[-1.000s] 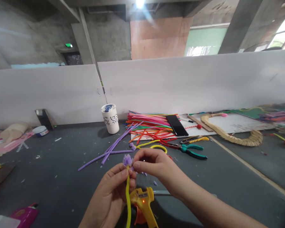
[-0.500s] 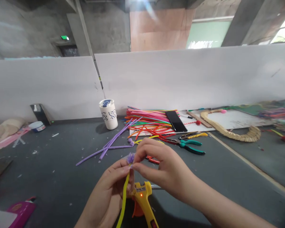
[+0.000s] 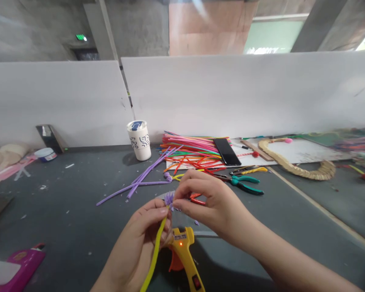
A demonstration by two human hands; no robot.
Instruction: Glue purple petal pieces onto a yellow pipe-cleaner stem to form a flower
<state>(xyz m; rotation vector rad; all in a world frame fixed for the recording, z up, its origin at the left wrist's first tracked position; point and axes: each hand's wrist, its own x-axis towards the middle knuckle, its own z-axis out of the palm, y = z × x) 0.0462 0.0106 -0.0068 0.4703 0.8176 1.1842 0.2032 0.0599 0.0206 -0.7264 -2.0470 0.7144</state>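
Observation:
My left hand [image 3: 140, 233] pinches a yellow pipe cleaner [image 3: 153, 257] near its top, where a small fringed purple tuft [image 3: 169, 198] sits. The yellow stem hangs down past the palm. Thumb and forefinger of my right hand [image 3: 211, 198] are pressed together at the tuft's right base, on a tiny purple piece whose shape is mostly hidden. Below both hands lies a yellow glue gun [image 3: 185, 253] with an orange trigger and a lit red light. Behind them rests a finished-looking purple bud [image 3: 168, 177] on a yellow stem, beside loose purple pipe cleaners [image 3: 146, 174].
Bundled coloured pipe cleaners [image 3: 194, 148] lie at the back with a black phone [image 3: 227, 152] on them. Green-handled pliers [image 3: 246, 184] are right of my hands. A lidded cup [image 3: 140, 142] stands back left. A magenta glue gun [image 3: 21, 265] lies front left.
The scene has shifted slightly up as the head view tilted. My hands stay together at the tuft, the right fingers slightly shifted. Purple scraps now show below the right hand.

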